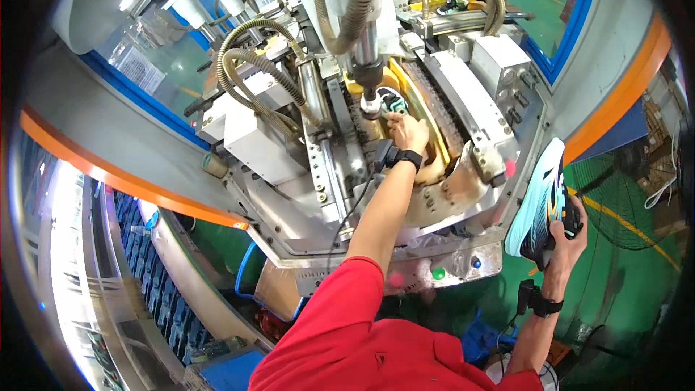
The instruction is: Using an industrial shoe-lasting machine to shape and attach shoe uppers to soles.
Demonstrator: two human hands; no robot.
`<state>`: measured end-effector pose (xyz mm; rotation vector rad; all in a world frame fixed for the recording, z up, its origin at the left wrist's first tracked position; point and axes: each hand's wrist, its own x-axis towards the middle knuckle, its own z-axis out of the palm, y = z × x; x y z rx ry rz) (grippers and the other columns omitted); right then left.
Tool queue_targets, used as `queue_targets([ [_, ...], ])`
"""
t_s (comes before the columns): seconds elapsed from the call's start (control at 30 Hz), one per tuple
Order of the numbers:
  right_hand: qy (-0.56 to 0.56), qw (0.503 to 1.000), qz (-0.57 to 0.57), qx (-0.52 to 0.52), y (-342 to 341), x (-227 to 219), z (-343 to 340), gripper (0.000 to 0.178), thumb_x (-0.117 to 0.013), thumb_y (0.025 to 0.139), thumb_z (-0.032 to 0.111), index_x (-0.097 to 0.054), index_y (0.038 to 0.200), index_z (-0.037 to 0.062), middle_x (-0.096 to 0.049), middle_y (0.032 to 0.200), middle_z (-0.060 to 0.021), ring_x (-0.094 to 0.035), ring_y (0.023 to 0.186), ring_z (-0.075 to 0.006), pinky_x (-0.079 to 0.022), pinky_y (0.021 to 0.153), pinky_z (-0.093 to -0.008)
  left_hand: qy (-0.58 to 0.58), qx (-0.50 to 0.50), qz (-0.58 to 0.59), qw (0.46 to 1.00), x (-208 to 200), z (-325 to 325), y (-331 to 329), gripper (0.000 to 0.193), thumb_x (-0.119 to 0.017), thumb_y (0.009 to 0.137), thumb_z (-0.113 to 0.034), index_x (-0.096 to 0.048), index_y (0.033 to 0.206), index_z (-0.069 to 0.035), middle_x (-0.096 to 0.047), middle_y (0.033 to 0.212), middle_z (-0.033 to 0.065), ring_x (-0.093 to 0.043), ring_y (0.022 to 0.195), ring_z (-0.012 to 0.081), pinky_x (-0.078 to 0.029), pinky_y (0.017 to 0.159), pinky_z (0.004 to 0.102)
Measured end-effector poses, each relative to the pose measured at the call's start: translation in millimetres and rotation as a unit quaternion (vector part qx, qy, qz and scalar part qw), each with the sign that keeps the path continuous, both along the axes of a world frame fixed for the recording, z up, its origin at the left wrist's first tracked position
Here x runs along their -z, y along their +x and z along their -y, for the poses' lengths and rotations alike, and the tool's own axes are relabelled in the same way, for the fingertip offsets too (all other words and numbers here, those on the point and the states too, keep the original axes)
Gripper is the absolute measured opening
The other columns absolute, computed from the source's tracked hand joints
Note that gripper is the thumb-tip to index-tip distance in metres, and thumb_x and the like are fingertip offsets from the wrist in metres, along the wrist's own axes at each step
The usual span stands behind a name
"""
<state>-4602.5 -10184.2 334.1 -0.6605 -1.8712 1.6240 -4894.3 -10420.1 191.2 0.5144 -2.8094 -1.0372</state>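
Observation:
My left hand (410,134) reaches into the press, its fingers closed on the near part of a dark and pale-green shoe (392,99). That shoe sits between yellow pads (418,112), under a vertical ram (367,76); the hand and the ram hide part of it. Out to the right of the machine, my right hand (568,240) grips a second shoe (537,206) by its dark upper. Its light-blue sole stands on edge, turned toward the machine. Both my wrists wear black straps with small devices.
Metal side clamps (463,94) and ribbed hoses (250,58) flank the pads. A front panel carries a green button (438,273) and a blue one (476,263). Orange-edged housing (130,187) curves around. A blue-linked conveyor (156,268) runs at left; a wire-mesh fan guard (622,199) stands at right.

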Motion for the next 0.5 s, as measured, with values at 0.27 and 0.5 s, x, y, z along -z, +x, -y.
queue_targets([
  [0.27, 0.129, 0.977, 0.025, -0.168, -161, -70, 2, 0.053, -0.070, 0.068, 0.009, -0.060, 0.119, -0.0018, -0.065, 0.107, -0.0107, -0.060, 0.095, -0.0159, -0.048, 0.086, -0.0289, 0.463, -0.110, -0.043, 0.879, -53, 94, 20, 0.018, -0.066, 0.070, -0.004, -0.063, 0.085, 0.006, -0.068, 0.088, 0.0193, -0.067, 0.081, 0.0330, -0.053, 0.070, 0.0403],
  [0.5, 0.382, 0.783, 0.292, -0.395, -304, -86, 189, 0.067, -0.079, 0.059, 0.034, -0.061, 0.107, -0.0080, -0.063, 0.110, -0.0262, -0.065, 0.096, -0.0335, -0.052, 0.081, -0.0393, 0.618, 0.000, 0.084, 0.782, -211, 211, 282, 0.035, -0.066, 0.086, -0.004, -0.055, 0.119, 0.003, -0.063, 0.107, 0.0067, -0.063, 0.093, 0.0154, -0.053, 0.082, 0.0301],
])
